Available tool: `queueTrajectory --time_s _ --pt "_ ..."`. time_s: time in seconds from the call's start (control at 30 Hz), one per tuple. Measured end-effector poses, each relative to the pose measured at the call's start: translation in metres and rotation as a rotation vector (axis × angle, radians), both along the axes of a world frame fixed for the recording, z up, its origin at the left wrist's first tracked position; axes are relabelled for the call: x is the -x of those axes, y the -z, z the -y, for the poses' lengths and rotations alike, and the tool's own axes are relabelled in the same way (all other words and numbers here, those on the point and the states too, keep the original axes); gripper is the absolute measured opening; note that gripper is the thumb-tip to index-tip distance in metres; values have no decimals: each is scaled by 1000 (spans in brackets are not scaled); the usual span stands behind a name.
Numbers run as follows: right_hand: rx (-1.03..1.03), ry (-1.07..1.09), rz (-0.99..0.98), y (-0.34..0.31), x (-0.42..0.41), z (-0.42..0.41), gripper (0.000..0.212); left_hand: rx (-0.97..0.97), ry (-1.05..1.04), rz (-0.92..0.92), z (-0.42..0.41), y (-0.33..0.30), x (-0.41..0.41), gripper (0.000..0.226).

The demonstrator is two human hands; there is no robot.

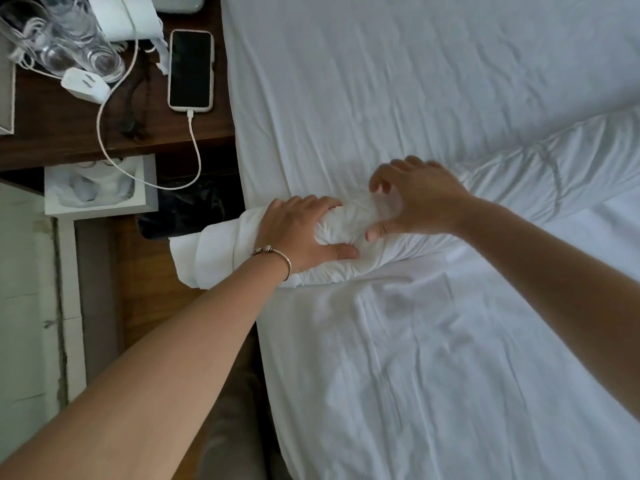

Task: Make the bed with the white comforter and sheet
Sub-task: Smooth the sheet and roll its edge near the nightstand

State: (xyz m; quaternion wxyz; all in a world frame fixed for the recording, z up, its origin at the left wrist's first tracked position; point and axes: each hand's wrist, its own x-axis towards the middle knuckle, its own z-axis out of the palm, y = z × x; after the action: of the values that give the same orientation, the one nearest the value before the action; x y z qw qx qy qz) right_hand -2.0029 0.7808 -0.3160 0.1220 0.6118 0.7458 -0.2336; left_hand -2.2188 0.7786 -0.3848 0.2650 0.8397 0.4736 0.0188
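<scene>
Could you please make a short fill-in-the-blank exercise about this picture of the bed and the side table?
1. The left hand grips the bunched corner of the white ____, at the edge of the bed.
2. The right hand hovers over the same fold with its fingers ____.
3. The phone lies on the wooden side table with a white ____ plugged into it.
4. A thin ____ sits on the left wrist.

Missing words: comforter; spread; cable; bracelet
</scene>
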Motion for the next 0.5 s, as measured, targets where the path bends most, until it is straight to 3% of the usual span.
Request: queueTrajectory --time_s 0.07,0.17,0.33,0.5 --pt "138 -80 128 8 5 -14 115 -46 -12 17 5 1 0 87" --pt "353 10 213 24 16 -9 119 -95 -13 25 13 6 2 87" --pt "111 68 299 30 26 25 107 -78 41 13 21 3 6 95" --pt "-43 110 332 35 26 51 78 277 -16 40 -11 -24 2 66"
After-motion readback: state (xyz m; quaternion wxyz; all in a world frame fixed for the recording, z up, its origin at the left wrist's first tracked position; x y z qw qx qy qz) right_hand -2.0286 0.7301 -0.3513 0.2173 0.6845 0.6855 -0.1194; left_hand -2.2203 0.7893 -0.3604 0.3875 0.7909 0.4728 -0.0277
